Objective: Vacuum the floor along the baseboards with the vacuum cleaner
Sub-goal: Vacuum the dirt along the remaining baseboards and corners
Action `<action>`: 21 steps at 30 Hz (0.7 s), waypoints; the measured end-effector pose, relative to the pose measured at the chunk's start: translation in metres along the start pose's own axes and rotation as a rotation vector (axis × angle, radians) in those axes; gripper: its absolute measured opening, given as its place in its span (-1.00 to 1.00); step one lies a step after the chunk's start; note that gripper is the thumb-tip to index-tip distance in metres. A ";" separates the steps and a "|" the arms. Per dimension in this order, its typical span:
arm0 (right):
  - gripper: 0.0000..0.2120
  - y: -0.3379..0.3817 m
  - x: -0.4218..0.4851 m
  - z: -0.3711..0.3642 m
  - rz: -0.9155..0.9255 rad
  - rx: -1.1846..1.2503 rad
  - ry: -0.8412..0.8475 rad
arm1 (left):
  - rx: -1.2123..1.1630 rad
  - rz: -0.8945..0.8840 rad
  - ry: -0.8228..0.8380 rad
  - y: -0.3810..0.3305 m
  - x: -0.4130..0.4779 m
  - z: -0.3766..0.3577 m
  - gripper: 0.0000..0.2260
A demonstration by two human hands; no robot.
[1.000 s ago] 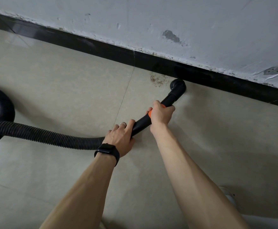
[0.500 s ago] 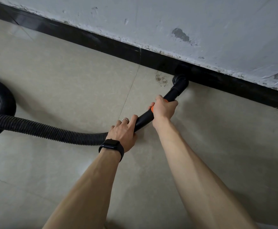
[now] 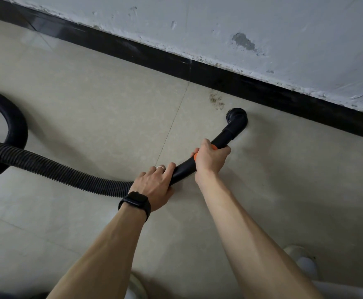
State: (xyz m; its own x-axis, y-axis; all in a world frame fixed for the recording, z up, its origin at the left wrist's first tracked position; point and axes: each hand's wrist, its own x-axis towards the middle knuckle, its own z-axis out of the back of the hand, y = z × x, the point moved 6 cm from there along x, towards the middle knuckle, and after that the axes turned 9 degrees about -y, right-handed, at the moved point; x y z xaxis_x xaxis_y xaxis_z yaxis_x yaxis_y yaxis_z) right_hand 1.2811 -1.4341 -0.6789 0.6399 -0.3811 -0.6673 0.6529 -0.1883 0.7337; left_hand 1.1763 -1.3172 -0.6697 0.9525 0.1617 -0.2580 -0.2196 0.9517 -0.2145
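We hold the vacuum's rigid black tube [image 3: 182, 172] with both hands, low over the beige tiled floor [image 3: 90, 108]. Our left hand [image 3: 154, 186] is curled around the tube's rear end, where the ribbed black hose [image 3: 57, 171] joins it. It wears a thin ring [image 3: 160, 167] on one finger and a black watch [image 3: 135, 201] on the wrist. Our right hand [image 3: 210, 158] is clamped around the tube further forward, its fingers wrapped over an orange part [image 3: 195, 156] that shows only at the edge of the grip. Beyond that hand the tube bends into a round brush nozzle [image 3: 236, 118], which sits on the floor just beside the black baseboard [image 3: 273, 94]; we cannot tell whether the two touch. A brownish stain [image 3: 216, 101] marks the tile just left of the nozzle, close against the baseboard, and a grout line [image 3: 172, 126] runs from there back toward our hands. The hose trails off to the left and loops at the frame's edge. Above the baseboard rises a scuffed, chipped pale wall [image 3: 262, 22].
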 end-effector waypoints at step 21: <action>-0.72 0.020 0.022 -0.034 0.044 -0.099 0.080 | -0.073 0.115 -0.026 -0.003 0.025 0.005 -0.64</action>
State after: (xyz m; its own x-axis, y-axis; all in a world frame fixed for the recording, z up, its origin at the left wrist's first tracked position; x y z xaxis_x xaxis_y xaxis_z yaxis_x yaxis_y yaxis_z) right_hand 1.3221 -1.4153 -0.6834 0.6966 -0.3131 -0.6455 0.6577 -0.0808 0.7490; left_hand 1.2022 -1.3145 -0.6707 0.9252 0.2761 -0.2605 -0.3414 0.9051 -0.2533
